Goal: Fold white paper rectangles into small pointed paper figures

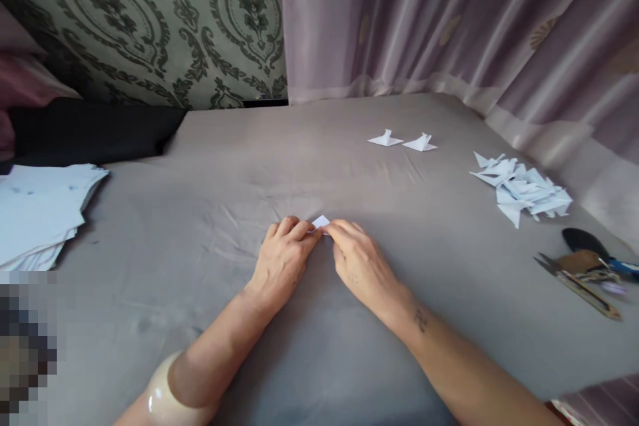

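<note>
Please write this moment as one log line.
left hand: on white paper; right hand: on same paper; folded-paper pile: at right; paper stack: at left

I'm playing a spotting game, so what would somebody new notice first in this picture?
Probably the person's left grip and right grip, both at a small white folded paper in the middle of the grey surface. Next, perhaps the jumbled pile of folded white papers on the right, near the purplish curtain. The boldly patterned wall at the back left might catch the eye too.
</note>
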The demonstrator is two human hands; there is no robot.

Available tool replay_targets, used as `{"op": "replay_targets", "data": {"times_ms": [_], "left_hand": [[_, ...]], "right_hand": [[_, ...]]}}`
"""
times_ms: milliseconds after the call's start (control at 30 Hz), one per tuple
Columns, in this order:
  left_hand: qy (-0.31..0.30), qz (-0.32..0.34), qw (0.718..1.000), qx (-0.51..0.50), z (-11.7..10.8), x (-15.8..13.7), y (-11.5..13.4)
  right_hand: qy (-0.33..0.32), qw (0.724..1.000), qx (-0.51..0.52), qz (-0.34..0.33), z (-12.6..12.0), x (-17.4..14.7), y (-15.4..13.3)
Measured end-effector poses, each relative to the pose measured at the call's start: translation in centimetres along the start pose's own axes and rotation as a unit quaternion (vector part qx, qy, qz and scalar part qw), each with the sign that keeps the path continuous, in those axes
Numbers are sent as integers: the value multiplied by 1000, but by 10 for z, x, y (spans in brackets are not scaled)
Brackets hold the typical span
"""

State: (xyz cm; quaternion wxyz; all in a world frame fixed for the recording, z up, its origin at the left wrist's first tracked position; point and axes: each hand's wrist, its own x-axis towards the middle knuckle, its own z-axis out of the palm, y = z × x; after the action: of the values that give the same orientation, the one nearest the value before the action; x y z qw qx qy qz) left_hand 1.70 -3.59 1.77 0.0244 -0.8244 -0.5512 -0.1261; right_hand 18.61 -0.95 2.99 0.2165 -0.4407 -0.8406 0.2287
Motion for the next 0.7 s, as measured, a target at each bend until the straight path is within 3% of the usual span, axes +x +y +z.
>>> {"op": "replay_targets", "data": {"times_ms": [167,467,700], "left_hand": [[4,-45,998,43,-5,-12,1],[-58,-100,992,42,-12,-12,3],[9,-164,985,-47,-6,-9,-10]], "right_hand": [[-31,991,-127,-13,4,-6,-6],[-58,975,-213,-30,6,-4,-16],[-77,964,-251,-35,5,2,-30]]}}
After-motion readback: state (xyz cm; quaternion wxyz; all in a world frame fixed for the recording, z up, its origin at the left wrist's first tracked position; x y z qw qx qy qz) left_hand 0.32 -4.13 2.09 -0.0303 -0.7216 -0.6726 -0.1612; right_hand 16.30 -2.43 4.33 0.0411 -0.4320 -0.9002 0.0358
